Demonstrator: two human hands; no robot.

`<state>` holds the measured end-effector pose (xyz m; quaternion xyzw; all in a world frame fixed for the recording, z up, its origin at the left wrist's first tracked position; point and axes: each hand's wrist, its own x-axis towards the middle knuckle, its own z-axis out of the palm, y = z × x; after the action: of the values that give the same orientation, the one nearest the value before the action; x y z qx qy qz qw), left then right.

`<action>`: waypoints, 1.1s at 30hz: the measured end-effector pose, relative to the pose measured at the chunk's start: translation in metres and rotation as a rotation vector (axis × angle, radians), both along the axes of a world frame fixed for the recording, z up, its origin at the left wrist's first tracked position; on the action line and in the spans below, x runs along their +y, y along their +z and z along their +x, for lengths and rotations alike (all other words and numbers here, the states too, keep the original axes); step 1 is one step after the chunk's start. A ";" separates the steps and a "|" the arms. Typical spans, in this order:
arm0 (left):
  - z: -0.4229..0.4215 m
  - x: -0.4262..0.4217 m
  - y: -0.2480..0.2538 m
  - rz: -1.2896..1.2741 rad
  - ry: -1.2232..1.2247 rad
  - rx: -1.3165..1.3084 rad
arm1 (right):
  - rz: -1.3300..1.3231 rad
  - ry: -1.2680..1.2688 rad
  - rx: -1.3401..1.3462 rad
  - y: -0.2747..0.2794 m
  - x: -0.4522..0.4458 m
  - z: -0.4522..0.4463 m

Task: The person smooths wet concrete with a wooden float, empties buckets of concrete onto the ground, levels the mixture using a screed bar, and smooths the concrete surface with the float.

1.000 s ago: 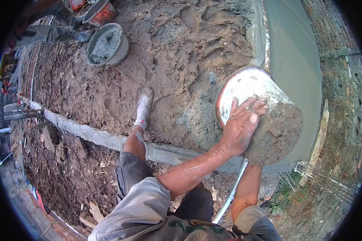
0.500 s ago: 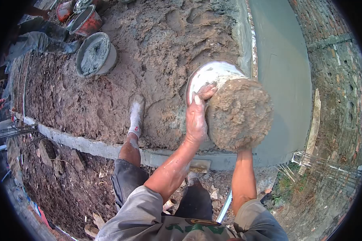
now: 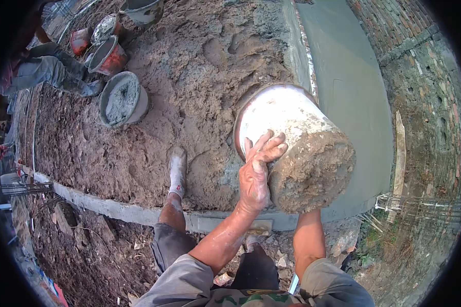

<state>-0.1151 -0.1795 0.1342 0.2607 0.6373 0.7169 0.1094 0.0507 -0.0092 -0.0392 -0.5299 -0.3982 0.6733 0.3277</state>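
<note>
A white bucket (image 3: 284, 110) is tipped far over in front of me, its mouth facing away and its mud-caked base (image 3: 315, 174) towards me. My left hand (image 3: 258, 174) presses against the near left side of the bucket, holding it with the fingers spread over the wall. My right forearm (image 3: 309, 233) runs up behind the base, and the right hand itself is hidden by the bucket. Beyond and to the right lies a strip of smooth wet concrete (image 3: 353, 107). What is inside the bucket cannot be seen.
A bucket of grey mix (image 3: 138, 105) stands on the muddy ground (image 3: 189, 87) at left, with several more buckets behind. Another person's leg (image 3: 51, 71) is at far left. A concrete edge (image 3: 107, 203) crosses near my feet. A brick wall (image 3: 430, 102) and steel bars (image 3: 420, 204) lie right.
The bucket has tipped further, so more of its white side shows, and its base has moved slightly down and right. My left hand's fingers have spread out. The view has shifted a little.
</note>
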 end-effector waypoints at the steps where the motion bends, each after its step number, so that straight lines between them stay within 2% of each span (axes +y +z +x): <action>1: 0.006 -0.002 0.008 -0.008 0.016 0.067 | 0.027 0.021 -0.059 -0.004 -0.002 0.005; 3: -0.002 0.001 -0.022 0.136 0.135 -0.364 | 0.184 0.121 -0.308 -0.014 0.003 0.004; 5: -0.023 -0.017 -0.060 0.163 0.199 -0.876 | 0.337 0.228 -0.607 -0.001 0.001 0.000; 7: -0.019 -0.037 -0.081 0.210 0.263 -0.897 | 0.254 0.306 -0.782 0.037 -0.017 -0.001; 8: -0.016 -0.042 -0.067 0.255 0.264 -0.923 | 0.195 0.176 -0.568 0.047 -0.024 0.005; 9: -0.009 -0.048 -0.049 0.299 0.271 -0.955 | 0.055 0.223 -0.403 0.069 -0.025 0.017; 11: -0.008 -0.060 -0.017 0.418 0.241 -1.144 | -0.210 0.313 -0.047 0.153 -0.026 0.034; 12: -0.009 -0.074 -0.028 0.556 0.128 -1.212 | -0.270 0.312 0.067 0.215 -0.038 0.029; 13: -0.011 -0.081 -0.036 0.702 0.012 -1.268 | -0.328 0.361 0.219 0.250 -0.037 0.033; 16: 0.015 -0.076 -0.005 0.638 0.256 -1.295 | -0.454 0.436 0.632 0.324 -0.029 0.050; 19: 0.062 -0.067 0.005 0.773 0.392 -1.394 | -0.477 0.450 0.981 0.363 -0.011 0.064; 21: 0.086 -0.071 -0.028 0.676 0.276 -1.527 | -0.410 0.400 0.861 0.389 -0.032 0.066; 22: 0.100 -0.063 -0.008 0.580 0.329 -1.522 | -0.377 0.379 0.806 0.397 -0.045 0.065; 23: 0.112 -0.053 0.013 0.489 0.381 -1.509 | -0.365 0.461 0.806 0.385 -0.052 0.069; 26: 0.134 -0.047 0.018 0.376 0.325 -1.571 | -0.339 0.461 0.713 0.395 -0.073 0.081; 29: 0.134 -0.067 0.013 0.022 0.074 -1.343 | -0.266 0.482 0.608 0.381 -0.063 0.109; 30: 0.131 -0.074 0.010 -0.057 0.064 -1.220 | -0.231 0.491 0.587 0.381 -0.060 0.125; 33: 0.121 -0.108 0.033 -0.117 0.061 -1.024 | -0.209 0.483 0.528 0.380 -0.047 0.161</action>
<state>0.0063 -0.2875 0.1674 -0.1491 0.5483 0.7187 0.4007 0.2116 -0.0562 0.3408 -0.2594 -0.3428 0.8816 0.1949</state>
